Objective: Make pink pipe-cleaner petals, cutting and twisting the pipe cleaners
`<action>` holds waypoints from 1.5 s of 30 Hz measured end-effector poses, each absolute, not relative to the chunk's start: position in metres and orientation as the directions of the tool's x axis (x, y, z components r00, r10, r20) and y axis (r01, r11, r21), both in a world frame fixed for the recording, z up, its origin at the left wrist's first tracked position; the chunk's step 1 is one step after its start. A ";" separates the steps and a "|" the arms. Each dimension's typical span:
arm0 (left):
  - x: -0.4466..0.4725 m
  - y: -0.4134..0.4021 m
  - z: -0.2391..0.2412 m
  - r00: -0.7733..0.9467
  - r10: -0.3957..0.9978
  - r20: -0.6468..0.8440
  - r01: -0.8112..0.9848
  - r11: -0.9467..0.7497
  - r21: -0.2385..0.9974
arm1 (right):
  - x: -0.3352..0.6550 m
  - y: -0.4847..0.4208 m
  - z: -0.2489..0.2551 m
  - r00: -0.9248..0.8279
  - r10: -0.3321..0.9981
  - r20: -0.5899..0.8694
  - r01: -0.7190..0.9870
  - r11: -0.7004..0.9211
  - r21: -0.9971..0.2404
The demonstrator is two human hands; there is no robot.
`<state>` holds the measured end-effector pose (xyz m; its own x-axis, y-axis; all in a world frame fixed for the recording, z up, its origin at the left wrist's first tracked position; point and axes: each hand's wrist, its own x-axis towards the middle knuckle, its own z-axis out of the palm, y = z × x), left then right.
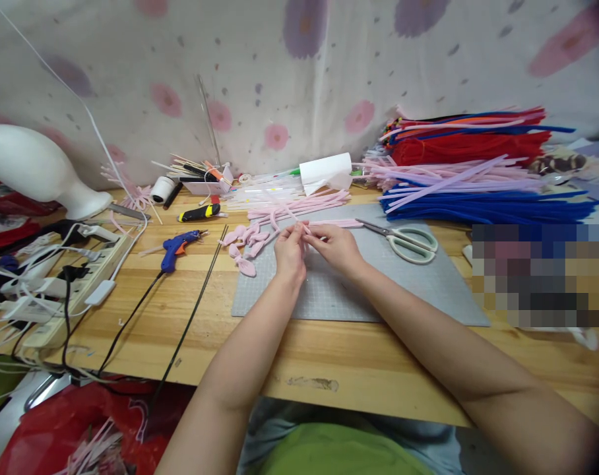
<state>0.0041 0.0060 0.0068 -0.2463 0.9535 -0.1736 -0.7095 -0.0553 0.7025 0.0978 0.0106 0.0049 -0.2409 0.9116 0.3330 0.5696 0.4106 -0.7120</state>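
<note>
The cutting mat (324, 300) is showing a smooth, matt, plastic-looking surface. Beneath it, the table (378, 356) is showing smooth wood with a slight sheen. At the mat's left edge, loops (247, 266) are looking soft, fuzzy and matt. On its right half, scissors (390, 233) are pairing metal blades with smooth, plastic-looking handles. Left of the mat, a glue gun (172, 251) is showing hard plastic; behind it, a roll (326, 173) is looking like matt paper.

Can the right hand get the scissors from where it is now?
Probably yes. The scissors lie close beside the right hand on the grey mat, and nothing seems to cover them. It might need to let go of the fuzzy pink strip first.
</note>
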 end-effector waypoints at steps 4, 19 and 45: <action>0.002 0.008 0.006 -0.167 0.940 -0.298 -0.755 0.073 0.652 | 0.096 0.008 0.008 -0.315 0.919 0.236 0.703 0.394 -0.593; -0.011 0.012 -0.008 0.118 0.991 -0.069 -0.479 0.117 0.870 | 0.104 0.018 0.007 -0.382 0.919 -0.093 0.076 -0.069 -0.995; 0.002 0.004 -0.011 0.341 0.909 -0.241 -0.317 0.353 0.880 | 0.125 0.040 -0.004 0.061 0.996 0.060 0.098 0.054 -0.994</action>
<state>0.0024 0.0045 -0.0109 0.3406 0.9087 -0.2413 -0.3175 0.3527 0.8802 0.1251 0.0396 -0.0038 0.0607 0.9964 0.0598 0.0985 0.0536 -0.9937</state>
